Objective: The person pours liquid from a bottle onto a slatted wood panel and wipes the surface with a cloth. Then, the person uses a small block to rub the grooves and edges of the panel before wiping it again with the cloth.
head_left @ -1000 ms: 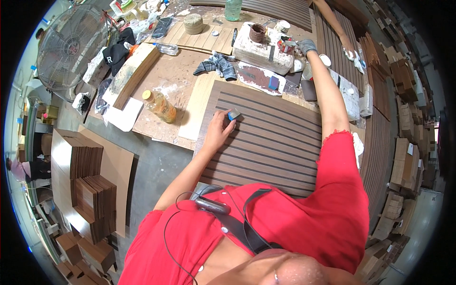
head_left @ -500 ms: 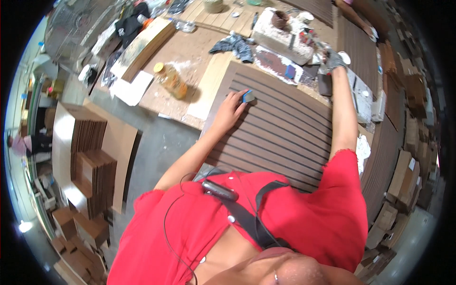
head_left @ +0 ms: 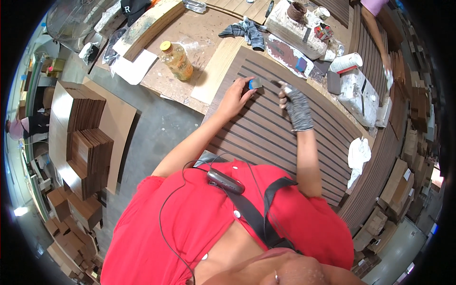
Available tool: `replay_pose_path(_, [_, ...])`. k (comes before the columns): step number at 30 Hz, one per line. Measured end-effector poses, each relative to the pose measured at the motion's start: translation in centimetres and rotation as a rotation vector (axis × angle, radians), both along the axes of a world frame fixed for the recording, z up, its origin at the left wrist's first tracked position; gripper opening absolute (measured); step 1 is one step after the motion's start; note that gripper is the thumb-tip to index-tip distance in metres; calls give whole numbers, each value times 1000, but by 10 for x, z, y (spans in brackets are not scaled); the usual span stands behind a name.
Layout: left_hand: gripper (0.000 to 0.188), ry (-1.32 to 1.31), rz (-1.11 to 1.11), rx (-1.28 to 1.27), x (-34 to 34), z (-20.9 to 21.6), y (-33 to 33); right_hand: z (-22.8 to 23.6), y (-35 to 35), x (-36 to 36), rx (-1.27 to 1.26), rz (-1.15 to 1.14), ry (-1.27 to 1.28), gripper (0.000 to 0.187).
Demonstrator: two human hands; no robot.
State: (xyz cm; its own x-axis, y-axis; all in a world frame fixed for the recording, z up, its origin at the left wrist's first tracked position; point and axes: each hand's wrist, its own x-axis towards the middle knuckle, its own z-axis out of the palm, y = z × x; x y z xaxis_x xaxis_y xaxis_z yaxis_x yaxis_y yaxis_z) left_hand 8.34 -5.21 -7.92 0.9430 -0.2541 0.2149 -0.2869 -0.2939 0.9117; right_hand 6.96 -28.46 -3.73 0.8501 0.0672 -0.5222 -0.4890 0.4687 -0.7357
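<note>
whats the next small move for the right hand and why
Perhaps bring the gloved right hand closer to the small blue-and-grey block: the left hand holds that block at the slatted panel, while the right hand sits apart from it, over the same slats.

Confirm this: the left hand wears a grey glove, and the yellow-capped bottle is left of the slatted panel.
No: the head view shows the right hand wearing the grey glove; the left hand is bare. The yellow-capped bottle is indeed left of the slatted panel.
</note>
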Motion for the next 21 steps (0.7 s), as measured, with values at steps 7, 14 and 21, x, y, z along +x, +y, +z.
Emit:
replay_pose_path(7, [36, -31, -8, -19, 2, -3, -1, -13, 43, -21, -697, 46, -509, 27])
replay_pose_path(14, [34, 10, -31, -11, 2, -4, 1, -37, 48, -45, -1306, 55, -832, 22])
replay_pose_path(21, [35, -20, -43, -47, 3, -13, 2, -49, 50, -37, -1336, 44, -833, 14])
